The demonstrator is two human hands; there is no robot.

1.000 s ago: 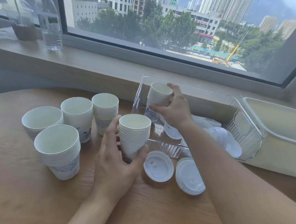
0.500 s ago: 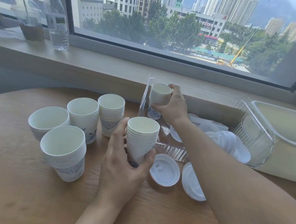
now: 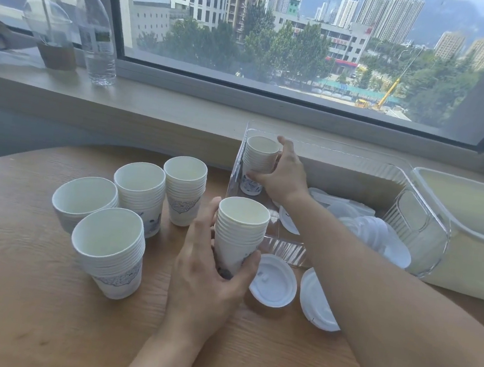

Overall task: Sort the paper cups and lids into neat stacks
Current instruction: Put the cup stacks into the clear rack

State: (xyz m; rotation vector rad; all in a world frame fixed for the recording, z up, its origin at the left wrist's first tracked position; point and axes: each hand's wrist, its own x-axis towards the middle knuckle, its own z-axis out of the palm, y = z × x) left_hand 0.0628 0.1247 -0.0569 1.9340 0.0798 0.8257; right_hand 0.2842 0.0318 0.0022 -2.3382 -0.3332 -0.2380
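Note:
Several stacks of white paper cups stand on the wooden table (image 3: 14, 294). My left hand (image 3: 210, 275) grips the stack nearest the middle (image 3: 240, 231) around its lower part. My right hand (image 3: 285, 176) holds another cup stack (image 3: 259, 161) upright in the far left corner of the clear plastic bin (image 3: 418, 231). Loose white lids (image 3: 378, 236) lie in that bin. Two more lids (image 3: 274, 279) lie on the table in front of it, one partly hidden by my right forearm.
A cream tub (image 3: 473, 246) sits right of the clear bin. On the window sill at the far left stand a water bottle (image 3: 96, 33) and a domed plastic cup (image 3: 54, 38). Other cup stacks (image 3: 111, 250) crowd the table's left.
The view shifted slightly, so everything sits a little further right in frame. Both hands keep their grip on their cup stacks; the right-hand stack stays in the bin corner.

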